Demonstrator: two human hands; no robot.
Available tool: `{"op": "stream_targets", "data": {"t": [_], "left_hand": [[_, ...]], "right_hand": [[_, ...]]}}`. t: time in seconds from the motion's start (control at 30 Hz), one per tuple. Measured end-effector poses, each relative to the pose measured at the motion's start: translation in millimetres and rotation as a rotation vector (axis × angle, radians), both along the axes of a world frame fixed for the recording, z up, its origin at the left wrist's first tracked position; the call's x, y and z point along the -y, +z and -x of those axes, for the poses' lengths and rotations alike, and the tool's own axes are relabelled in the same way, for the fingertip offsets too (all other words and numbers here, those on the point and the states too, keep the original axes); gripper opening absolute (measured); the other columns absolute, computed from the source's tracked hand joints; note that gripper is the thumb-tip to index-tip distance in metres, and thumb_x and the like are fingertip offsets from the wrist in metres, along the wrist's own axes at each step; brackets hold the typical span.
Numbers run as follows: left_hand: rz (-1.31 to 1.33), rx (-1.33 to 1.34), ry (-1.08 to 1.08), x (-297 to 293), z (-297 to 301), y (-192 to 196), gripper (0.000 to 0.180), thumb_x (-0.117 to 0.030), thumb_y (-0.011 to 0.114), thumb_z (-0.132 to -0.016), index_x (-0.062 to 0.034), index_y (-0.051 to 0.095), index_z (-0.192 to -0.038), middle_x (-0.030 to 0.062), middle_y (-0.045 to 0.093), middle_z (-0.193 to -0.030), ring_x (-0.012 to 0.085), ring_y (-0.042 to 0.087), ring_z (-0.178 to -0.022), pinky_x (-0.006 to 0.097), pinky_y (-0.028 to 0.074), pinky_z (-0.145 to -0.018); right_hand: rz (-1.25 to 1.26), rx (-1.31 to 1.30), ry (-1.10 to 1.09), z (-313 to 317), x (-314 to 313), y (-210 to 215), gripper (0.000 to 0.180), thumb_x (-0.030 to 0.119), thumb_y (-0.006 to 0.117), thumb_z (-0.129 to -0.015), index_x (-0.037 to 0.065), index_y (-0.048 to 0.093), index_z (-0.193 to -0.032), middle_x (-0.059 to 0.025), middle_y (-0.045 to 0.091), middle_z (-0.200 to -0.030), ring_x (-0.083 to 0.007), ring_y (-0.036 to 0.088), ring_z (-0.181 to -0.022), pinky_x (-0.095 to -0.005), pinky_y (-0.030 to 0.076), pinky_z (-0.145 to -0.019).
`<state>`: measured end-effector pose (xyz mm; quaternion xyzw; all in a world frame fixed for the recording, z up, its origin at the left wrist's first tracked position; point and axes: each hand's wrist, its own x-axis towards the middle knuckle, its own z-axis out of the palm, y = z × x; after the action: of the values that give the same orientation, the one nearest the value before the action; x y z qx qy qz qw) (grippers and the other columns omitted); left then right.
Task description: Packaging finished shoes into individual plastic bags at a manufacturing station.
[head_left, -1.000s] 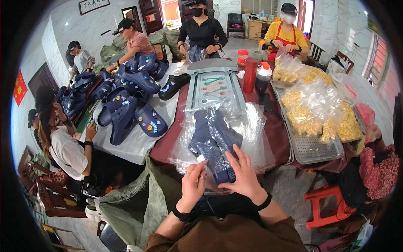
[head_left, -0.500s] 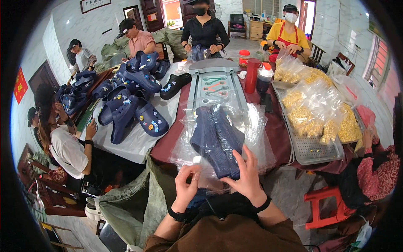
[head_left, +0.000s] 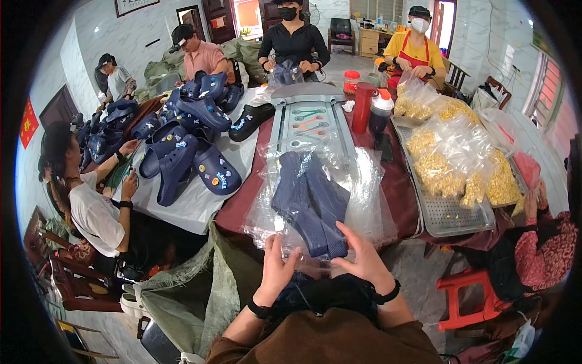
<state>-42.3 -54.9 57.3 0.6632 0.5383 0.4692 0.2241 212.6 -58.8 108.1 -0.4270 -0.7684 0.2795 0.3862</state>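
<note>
Clogs (head_left: 297,197), bagged, atop clear bags (head_left: 374,209) | long axis fore-and-aft, near end angled right | right hand (head_left: 365,262) nearer, spread beside near end | left hand (head_left: 277,272) leftward, thumb and fingers parted

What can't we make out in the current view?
Head view:
Left hand: whether it touches the clear bags; transparent film hides contact.
Grey board: near end, hidden under the bags and bagged clogs.
Charms: fine designs, too small.
Right-edge person: face, cut off by the picture's rim.
</note>
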Motion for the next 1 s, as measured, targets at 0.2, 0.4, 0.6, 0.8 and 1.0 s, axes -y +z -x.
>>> {"op": "stream_targets", "data": {"t": [0.2, 0.4, 0.6, 0.8, 1.0], "left_hand": [[0.179, 0.148, -0.074, 3, -4, -4, 0.035, -0.007, 0.073, -0.089, 0.0017, 0.064, -0.122, 0.0145, 0.068, -0.088, 0.0273, 0.07, -0.076, 0.036, 0.056, -0.07], [0.169, -0.014, -0.106, 9, 12, 3, 0.041, -0.012, 0.077, -0.088, 0.0017, 0.06, -0.123, 0.0155, 0.068, -0.093, 0.0246, 0.07, -0.082, 0.035, 0.057, -0.071], [0.263, 0.132, -0.162, 17, 8, 36, 0.131, -0.023, 0.095, -0.073, 0.0011, 0.001, -0.161, 0.0239, 0.039, -0.151, 0.0306, 0.055, -0.13, 0.041, 0.054, -0.1], [-0.078, -0.294, -0.118, 24, -25, 30, 0.146, -0.04, 0.098, -0.062, 0.0127, -0.001, -0.156, 0.0372, 0.039, -0.146, 0.0463, 0.057, -0.124, 0.047, 0.052, -0.1], [0.007, -0.271, 0.095, 11, -18, 39, 0.126, -0.037, 0.095, -0.063, 0.0106, 0.021, -0.153, 0.0337, 0.049, -0.132, 0.0497, 0.058, -0.116, 0.05, 0.051, -0.096]], "right_hand": [[0.017, -0.029, -0.026, 7, -3, -8, 0.088, 0.015, 0.09, -0.074, 0.009, 0.047, -0.15, -0.0122, 0.061, -0.085, -0.025, 0.06, -0.071, -0.0343, 0.053, -0.073], [0.125, -0.056, -0.083, 9, -2, -12, 0.093, 0.016, 0.095, -0.068, 0.007, 0.049, -0.148, -0.0047, 0.056, -0.08, -0.0143, 0.055, -0.071, -0.0282, 0.049, -0.071], [0.166, -0.161, -0.105, 10, 0, -15, 0.109, 0.023, 0.093, -0.074, 0.001, 0.027, -0.158, -0.0162, 0.061, -0.108, -0.0224, 0.069, -0.089, -0.0324, 0.056, -0.077], [0.524, -0.608, 0.227, 28, -1, -21, 0.118, 0.02, 0.085, -0.087, 0.0, -0.003, -0.162, -0.0278, 0.04, -0.147, -0.0269, 0.061, -0.119, -0.0372, 0.055, -0.094], [0.247, -0.256, 0.527, 30, -3, -8, 0.113, 0.031, 0.081, -0.09, 0.001, 0.0, -0.163, -0.0269, 0.027, -0.161, -0.0321, 0.054, -0.133, -0.0423, 0.046, -0.109]]}}
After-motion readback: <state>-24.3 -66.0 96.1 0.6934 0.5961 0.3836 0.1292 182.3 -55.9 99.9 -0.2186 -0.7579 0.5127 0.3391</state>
